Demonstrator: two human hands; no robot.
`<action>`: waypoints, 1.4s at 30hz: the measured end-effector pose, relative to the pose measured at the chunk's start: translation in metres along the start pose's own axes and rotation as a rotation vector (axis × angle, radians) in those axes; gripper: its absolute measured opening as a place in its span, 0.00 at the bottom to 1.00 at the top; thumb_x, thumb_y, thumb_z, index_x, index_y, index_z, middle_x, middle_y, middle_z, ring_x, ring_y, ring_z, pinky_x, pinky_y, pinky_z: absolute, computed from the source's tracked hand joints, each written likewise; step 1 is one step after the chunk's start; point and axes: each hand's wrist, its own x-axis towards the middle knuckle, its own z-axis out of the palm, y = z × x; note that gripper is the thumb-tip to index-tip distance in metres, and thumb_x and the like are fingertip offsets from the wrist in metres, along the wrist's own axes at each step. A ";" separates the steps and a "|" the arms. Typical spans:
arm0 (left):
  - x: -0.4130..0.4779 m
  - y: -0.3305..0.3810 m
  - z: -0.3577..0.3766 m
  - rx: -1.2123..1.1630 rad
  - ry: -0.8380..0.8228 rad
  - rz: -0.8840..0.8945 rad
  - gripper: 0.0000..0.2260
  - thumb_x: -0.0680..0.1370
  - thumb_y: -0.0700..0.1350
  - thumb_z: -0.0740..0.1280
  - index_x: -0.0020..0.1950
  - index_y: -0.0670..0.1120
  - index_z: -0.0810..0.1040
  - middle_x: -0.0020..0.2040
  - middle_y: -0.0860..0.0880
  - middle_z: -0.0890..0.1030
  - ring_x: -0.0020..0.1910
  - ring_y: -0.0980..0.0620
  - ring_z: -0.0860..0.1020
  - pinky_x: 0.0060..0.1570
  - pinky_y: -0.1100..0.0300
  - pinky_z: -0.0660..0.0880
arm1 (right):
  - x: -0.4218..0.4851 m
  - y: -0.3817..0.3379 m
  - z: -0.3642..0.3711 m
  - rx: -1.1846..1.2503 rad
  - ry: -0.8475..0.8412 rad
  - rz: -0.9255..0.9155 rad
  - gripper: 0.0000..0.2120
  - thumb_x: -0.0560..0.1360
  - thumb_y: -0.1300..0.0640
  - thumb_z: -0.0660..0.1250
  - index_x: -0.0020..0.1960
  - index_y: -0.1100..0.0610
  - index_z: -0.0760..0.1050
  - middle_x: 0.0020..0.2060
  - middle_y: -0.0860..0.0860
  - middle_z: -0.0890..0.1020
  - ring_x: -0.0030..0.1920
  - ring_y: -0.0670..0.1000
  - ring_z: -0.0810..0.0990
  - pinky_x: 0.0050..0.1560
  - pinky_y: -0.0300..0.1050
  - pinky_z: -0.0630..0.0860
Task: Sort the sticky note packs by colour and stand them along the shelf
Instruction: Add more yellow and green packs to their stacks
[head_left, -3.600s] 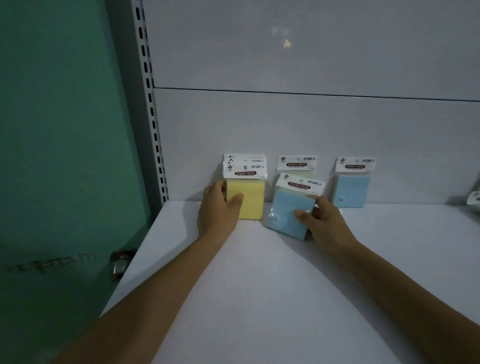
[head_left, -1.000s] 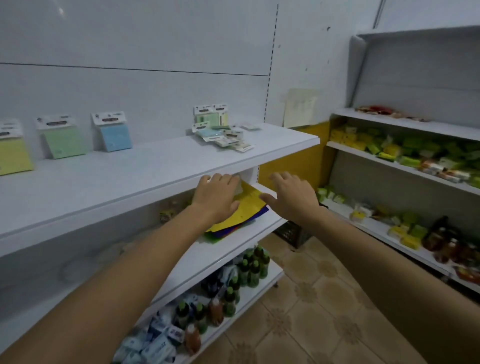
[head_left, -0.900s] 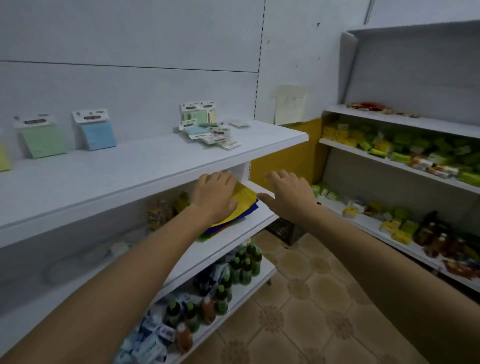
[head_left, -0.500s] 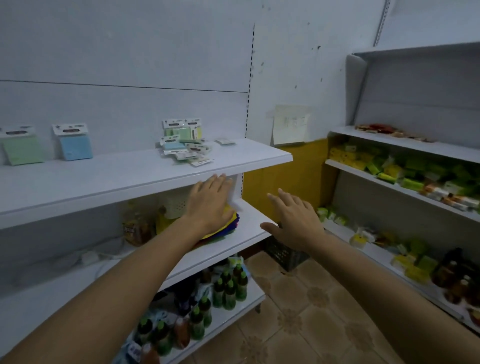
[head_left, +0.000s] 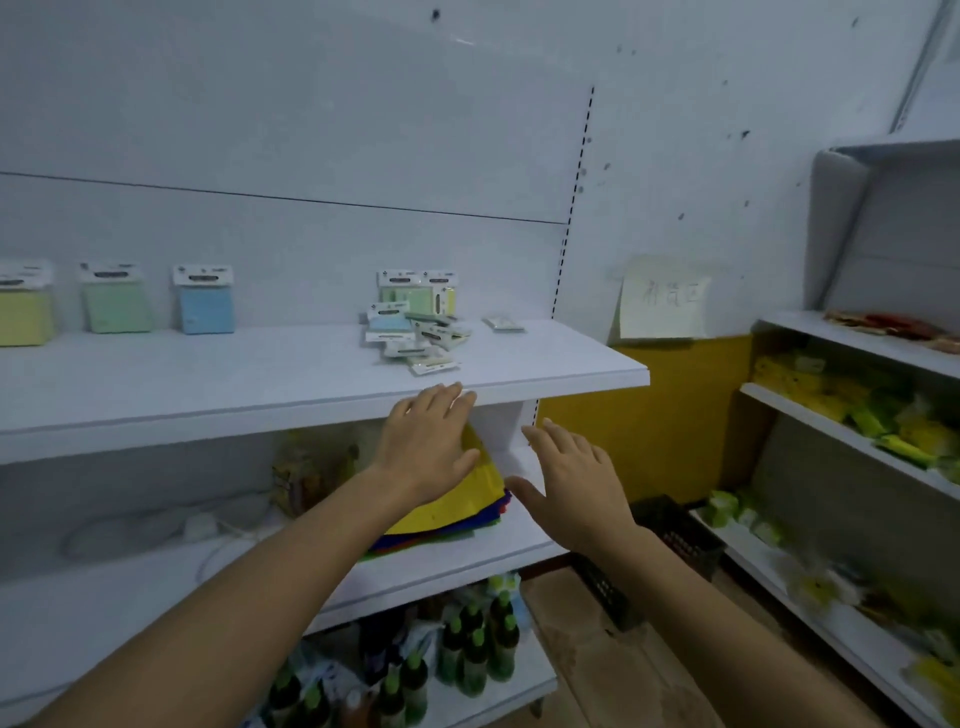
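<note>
Left hand and right hand: grip slack, fingers extended, holding nothing. Left fingertips possibly touch the shelf edge. Yellow pack, green pack and blue pack stand against the back wall. Unsorted pile lies further right.

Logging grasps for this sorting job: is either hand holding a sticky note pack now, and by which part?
Nothing is held: the left hand and right hand are both open and empty, short of the loose pile of packs.
</note>
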 end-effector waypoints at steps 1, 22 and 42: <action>0.012 -0.006 0.007 -0.011 -0.001 -0.014 0.30 0.78 0.58 0.58 0.76 0.49 0.53 0.78 0.49 0.55 0.76 0.50 0.53 0.72 0.51 0.54 | 0.013 0.005 0.005 0.000 -0.003 0.008 0.31 0.77 0.37 0.55 0.75 0.50 0.56 0.75 0.50 0.62 0.74 0.52 0.59 0.71 0.50 0.59; 0.244 -0.162 0.139 -0.171 -0.105 -0.322 0.39 0.70 0.73 0.53 0.75 0.54 0.55 0.77 0.51 0.58 0.75 0.46 0.55 0.69 0.41 0.56 | 0.308 0.051 0.111 0.093 -0.018 0.007 0.27 0.77 0.45 0.60 0.73 0.51 0.60 0.72 0.51 0.65 0.70 0.53 0.65 0.67 0.50 0.63; 0.232 -0.148 0.122 -0.160 0.103 -0.387 0.31 0.67 0.67 0.63 0.63 0.51 0.76 0.63 0.53 0.77 0.63 0.53 0.73 0.63 0.53 0.68 | 0.411 0.057 0.163 0.013 0.065 -0.670 0.20 0.79 0.45 0.50 0.67 0.48 0.69 0.58 0.55 0.79 0.57 0.60 0.74 0.49 0.50 0.72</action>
